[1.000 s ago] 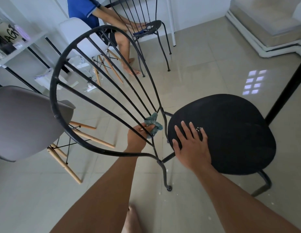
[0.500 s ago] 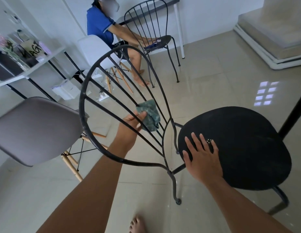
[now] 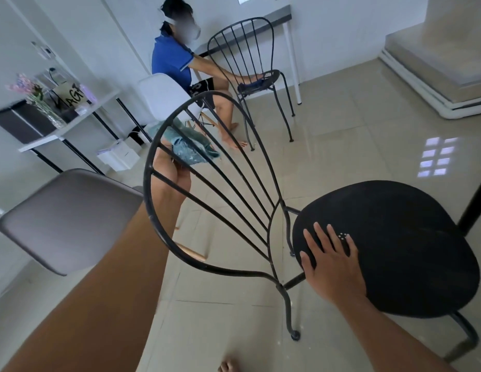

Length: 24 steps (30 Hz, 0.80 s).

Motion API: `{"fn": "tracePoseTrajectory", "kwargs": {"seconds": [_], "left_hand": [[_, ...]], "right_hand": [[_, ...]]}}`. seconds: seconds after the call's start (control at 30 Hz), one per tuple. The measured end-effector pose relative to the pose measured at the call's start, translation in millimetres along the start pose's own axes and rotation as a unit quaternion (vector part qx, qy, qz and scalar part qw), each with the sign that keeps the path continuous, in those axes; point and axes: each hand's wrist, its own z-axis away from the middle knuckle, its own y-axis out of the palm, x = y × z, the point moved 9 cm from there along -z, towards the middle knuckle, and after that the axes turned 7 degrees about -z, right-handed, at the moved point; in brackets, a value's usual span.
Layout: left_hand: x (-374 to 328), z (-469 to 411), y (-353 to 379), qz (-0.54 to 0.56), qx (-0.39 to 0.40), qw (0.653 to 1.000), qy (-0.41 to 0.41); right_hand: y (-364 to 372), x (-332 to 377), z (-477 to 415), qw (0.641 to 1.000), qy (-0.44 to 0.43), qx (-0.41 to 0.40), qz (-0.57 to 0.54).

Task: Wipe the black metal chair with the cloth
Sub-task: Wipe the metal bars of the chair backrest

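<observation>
Head view: left hand (image 3: 171, 167) half-hidden behind cloth (image 3: 189, 146); blurred

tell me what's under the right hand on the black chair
The right hand lies flat on the black chair seat, near its rear edge. A small ring of pale dots shows just past the fingers; whatever sits under the palm is covered.
</observation>
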Motion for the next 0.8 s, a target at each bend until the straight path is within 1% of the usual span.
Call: {"fn": "tracePoseTrajectory", "kwargs": {"seconds": [0.07, 0.13, 0.2, 0.3, 0.4, 0.47, 0.57, 0.67, 0.8], "left_hand": [[3, -1, 3, -0.028, 0.014, 0.999, 0.011], [7, 2, 19, -0.088, 0.056, 0.994, 0.019], [14, 8, 35, -0.118, 0.104, 0.987, 0.009], [19, 21, 53, -0.097, 0.195, 0.975, 0.045], [22, 22, 64, -0.080, 0.221, 0.970, 0.061], [24, 16, 67, -0.088, 0.216, 0.970, 0.074], [45, 11, 58, -0.108, 0.200, 0.973, 0.050], [72, 23, 45, -0.176, 0.169, 0.969, 0.037], [127, 37, 39, -0.250, 0.179, 0.952, -0.004]], "right_hand": [[0, 0, -1, 1.000, 0.002, 0.001, -0.002], [1, 0, -1, 1.000, 0.003, 0.003, -0.002], [1, -1, -1, 1.000, 0.002, 0.003, 0.002], [1, -1, -2, 1.000, 0.003, 0.001, 0.000], [2, 0, -2, 1.000, 0.002, 0.000, 0.000], [3, 0, -2, 1.000, 0.003, 0.000, -0.001], [3, -2, -3, 1.000, 0.006, 0.003, -0.003], [3, -2, -1, 1.000, 0.005, -0.001, -0.005], [3, -1, -1, 1.000, 0.006, 0.004, -0.009]]}}
